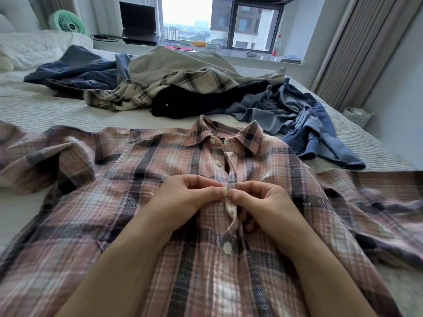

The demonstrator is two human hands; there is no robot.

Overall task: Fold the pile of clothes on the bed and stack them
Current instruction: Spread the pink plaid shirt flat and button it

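Note:
A pink plaid shirt (142, 202) lies spread face up on the bed (45, 106), collar away from me, sleeves out to both sides. My left hand (187, 197) and my right hand (261, 202) meet at the front placket mid-chest, each pinching the cloth between thumb and fingers around a button spot. One button is fastened at the collar, another shows below my hands. Behind the shirt lies the unfolded pile: a cream plaid shirt (183, 85), a black garment (194, 101), blue denim clothes (304, 124) and dark blue clothes (75, 69).
A white pillow (29, 49) lies at the bed's far left, with a green fan (68, 22) behind it. The window sill holds a laptop (138, 24) and a bottle (276, 48). A small bin (357, 115) stands by the right wall.

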